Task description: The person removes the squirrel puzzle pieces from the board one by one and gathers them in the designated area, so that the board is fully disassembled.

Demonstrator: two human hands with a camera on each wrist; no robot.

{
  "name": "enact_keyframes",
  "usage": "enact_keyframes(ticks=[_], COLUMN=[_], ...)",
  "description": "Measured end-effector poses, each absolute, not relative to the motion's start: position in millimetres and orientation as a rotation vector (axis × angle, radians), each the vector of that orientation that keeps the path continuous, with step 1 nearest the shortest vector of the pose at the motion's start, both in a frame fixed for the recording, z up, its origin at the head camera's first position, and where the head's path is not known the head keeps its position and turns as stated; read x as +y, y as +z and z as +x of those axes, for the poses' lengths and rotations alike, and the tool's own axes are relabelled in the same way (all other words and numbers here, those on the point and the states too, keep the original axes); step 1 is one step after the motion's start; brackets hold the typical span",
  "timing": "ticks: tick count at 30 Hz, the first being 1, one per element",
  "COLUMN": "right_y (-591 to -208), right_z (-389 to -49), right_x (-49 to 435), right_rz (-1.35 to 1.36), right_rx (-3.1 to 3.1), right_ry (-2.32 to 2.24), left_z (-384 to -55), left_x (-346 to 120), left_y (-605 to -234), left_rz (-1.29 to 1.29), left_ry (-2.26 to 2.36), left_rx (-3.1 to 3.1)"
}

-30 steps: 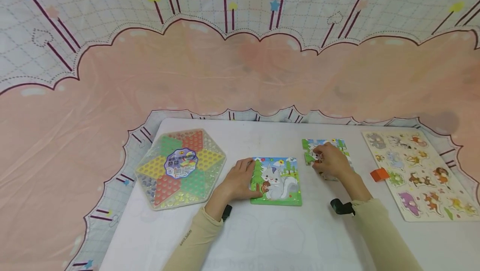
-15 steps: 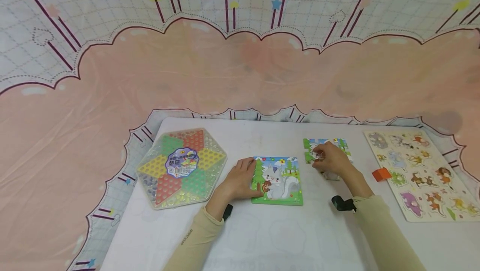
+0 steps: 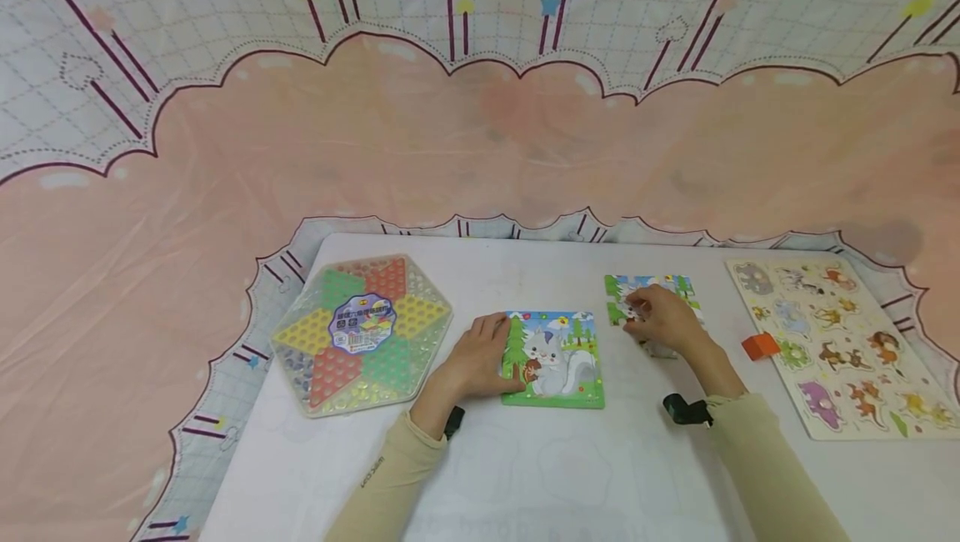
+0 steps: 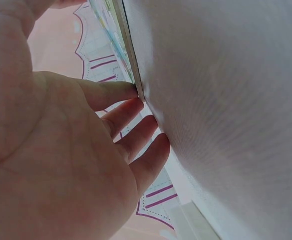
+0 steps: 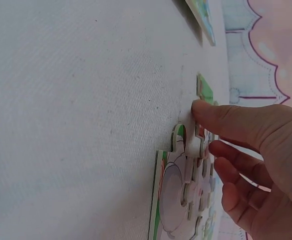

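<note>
My left hand (image 3: 474,358) rests at the left edge of a square squirrel picture board (image 3: 558,375), its thumb over the lower left corner. In the left wrist view the fingertips touch the edge of the board (image 4: 128,45) and the white table, fingers extended. To the right, my right hand (image 3: 663,321) is over a smaller jigsaw puzzle (image 3: 617,313) with a similar green and blue picture. Its thumb and index finger pinch a puzzle piece (image 5: 201,131) at the near side. Joined pieces with knobs and gaps show in the right wrist view; the hand hides much of the puzzle.
A hexagonal Chinese checkers set (image 3: 363,325) in clear wrap lies at the left. An orange block (image 3: 761,348) sits beside a wooden animal puzzle board (image 3: 840,350) at the right. A patterned cloth (image 3: 480,142) hangs behind the white table (image 3: 525,484).
Both hands stay in nearly the same places. The view shifts slightly, and the right thumb and fingers move very little at the puzzle.
</note>
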State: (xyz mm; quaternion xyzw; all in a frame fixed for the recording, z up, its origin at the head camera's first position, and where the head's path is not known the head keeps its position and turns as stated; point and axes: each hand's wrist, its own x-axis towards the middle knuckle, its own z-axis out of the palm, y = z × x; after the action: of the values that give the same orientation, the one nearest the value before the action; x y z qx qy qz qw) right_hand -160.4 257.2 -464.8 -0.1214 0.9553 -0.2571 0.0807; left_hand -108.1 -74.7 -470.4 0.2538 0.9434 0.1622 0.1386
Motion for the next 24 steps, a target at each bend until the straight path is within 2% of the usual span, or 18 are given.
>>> enact_keyframes(ticks=[24], right_y=[-468.5], right_z=[-158.8], right_x=[256.9], right_rz=[-0.371], right_rx=[2.872], right_ry=[-0.779], left_z=[-108.1], left_x=[-74.7], left_y=[-471.9], left_rz=[0.73], left_ry=[0.458], left_rx=[2.732])
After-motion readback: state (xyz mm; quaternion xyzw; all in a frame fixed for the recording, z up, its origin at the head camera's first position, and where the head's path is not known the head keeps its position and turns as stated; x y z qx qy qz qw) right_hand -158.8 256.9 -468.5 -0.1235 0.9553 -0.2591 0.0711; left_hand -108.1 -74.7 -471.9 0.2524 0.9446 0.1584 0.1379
